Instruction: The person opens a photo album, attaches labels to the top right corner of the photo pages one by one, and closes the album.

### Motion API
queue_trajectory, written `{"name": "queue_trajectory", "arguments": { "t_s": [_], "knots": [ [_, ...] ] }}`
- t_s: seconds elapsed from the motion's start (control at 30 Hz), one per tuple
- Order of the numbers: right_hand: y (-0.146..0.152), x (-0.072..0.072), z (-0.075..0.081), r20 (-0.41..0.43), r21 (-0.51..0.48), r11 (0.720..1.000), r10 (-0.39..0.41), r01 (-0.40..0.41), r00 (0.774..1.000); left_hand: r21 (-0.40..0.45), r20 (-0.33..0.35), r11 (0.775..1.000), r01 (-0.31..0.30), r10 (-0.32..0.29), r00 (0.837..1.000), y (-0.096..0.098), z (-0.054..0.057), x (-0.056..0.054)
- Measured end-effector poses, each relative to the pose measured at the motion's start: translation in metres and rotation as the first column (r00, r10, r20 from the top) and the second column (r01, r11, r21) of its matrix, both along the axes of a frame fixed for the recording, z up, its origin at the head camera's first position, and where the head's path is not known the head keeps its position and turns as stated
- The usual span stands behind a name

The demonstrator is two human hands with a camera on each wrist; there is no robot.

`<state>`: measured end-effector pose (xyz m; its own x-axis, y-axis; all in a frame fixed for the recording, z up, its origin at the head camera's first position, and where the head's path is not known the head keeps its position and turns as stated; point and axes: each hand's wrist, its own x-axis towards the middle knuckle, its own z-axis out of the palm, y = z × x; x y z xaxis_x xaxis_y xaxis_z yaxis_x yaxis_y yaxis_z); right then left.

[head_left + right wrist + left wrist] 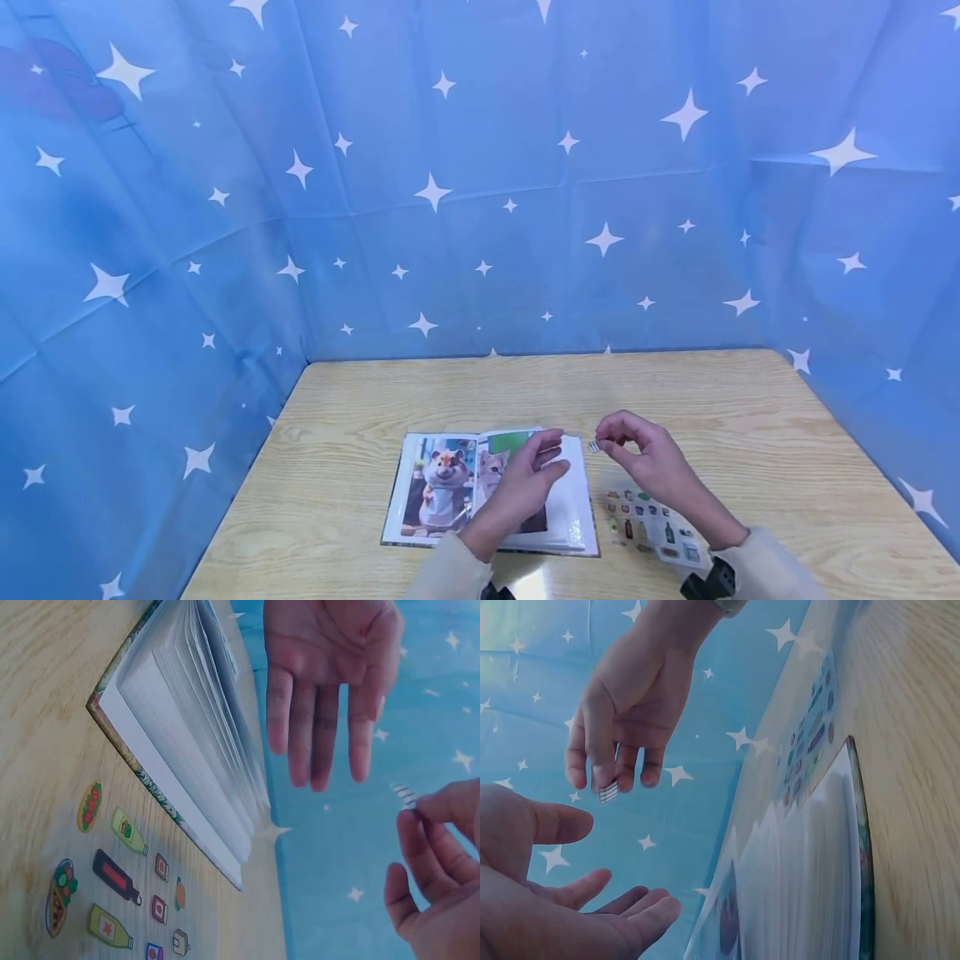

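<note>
My right hand (654,467) pinches a small black-and-white striped sticker (405,796) between thumb and forefinger, raised to the right of an open photo album (576,492). In the left wrist view the sticker (608,793) sticks out below those fingertips. My left hand (525,483) hovers over the album's right page, fingers extended and thumb apart, holding nothing. Its palm faces the right hand. The album's left page bears a picture of a hamster-like animal (446,483); a cat picture (493,465) on the right page is partly hidden by my left hand and forearm.
A clear sticker sheet (637,521) with food and bottle pictures lies right of the album, under my right forearm. The wooden table (315,467) carries both. Behind it hangs a blue curtain (495,233) with white stars.
</note>
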<state>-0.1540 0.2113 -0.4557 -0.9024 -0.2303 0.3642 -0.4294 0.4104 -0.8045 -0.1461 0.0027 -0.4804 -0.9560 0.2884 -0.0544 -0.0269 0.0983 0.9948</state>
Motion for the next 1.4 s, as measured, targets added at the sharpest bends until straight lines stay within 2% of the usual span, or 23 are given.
{"name": "queue_trajectory", "arguments": {
  "t_s": [0.1,0.23,0.47,0.63,0.87,1.07,1.4],
  "knots": [
    [-0.001,-0.001,-0.001,0.014,0.002,1.0,-0.007,0.007,1.0,-0.031,-0.021,1.0,-0.001,0.0,1.0,-0.006,0.0,0.0],
    [-0.002,-0.003,-0.001,0.03,-0.001,1.0,-0.003,0.003,1.0,-0.121,-0.071,0.993,-0.005,-0.004,0.997,-0.015,0.0,0.0],
    [-0.004,-0.006,-0.002,0.083,-0.017,1.0,-0.001,0.002,0.997,-0.26,-0.132,0.965,-0.014,-0.022,0.991,-0.027,0.0,0.002],
    [-0.007,-0.009,-0.003,0.11,-0.015,1.0,0.004,-0.002,0.994,-0.302,-0.171,0.953,-0.011,-0.043,0.984,-0.036,-0.003,0.003],
    [-0.01,-0.013,-0.006,0.103,-0.013,1.0,0.01,-0.009,0.995,-0.372,-0.201,0.928,0.01,-0.091,0.975,-0.049,-0.004,0.005],
    [-0.014,-0.015,-0.007,0.119,-0.049,0.998,0.046,-0.04,0.992,-0.456,-0.21,0.889,0.03,-0.141,0.968,-0.055,-0.006,0.009],
    [-0.021,-0.018,-0.007,0.122,-0.107,0.991,0.098,-0.085,0.988,-0.589,-0.18,0.805,0.076,-0.223,0.958,-0.059,-0.007,0.014]
  ]
}}
